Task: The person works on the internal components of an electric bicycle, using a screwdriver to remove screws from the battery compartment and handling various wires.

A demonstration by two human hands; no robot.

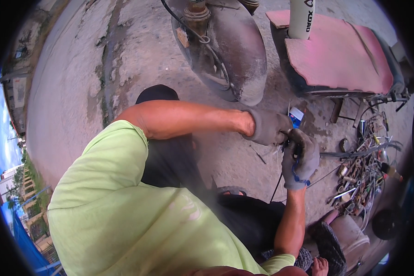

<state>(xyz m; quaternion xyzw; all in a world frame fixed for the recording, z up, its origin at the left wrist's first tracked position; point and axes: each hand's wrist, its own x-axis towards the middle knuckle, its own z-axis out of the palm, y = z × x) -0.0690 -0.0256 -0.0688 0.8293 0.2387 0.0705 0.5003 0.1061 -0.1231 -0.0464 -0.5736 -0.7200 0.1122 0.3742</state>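
Observation:
My left hand, in a grey work glove, reaches in from the left with its fingers pinched together. Against its fingertips is my right hand, gloved too, with dark stains on the fingers and blue at the cuff. Both hands are closed around something small and dark that their fingers mostly hide. Below the right hand a thin black cable slants down; whether it is held cannot be seen. Just beyond the hands lies a small blue-and-white packet on the ground.
A dusty motorbike front fender stands ahead. To its right, a pink sheet covers a seat-like block, with a white cylinder on it. Several tools and metal parts lie heaped at right. Another person's hand shows at the lower edge.

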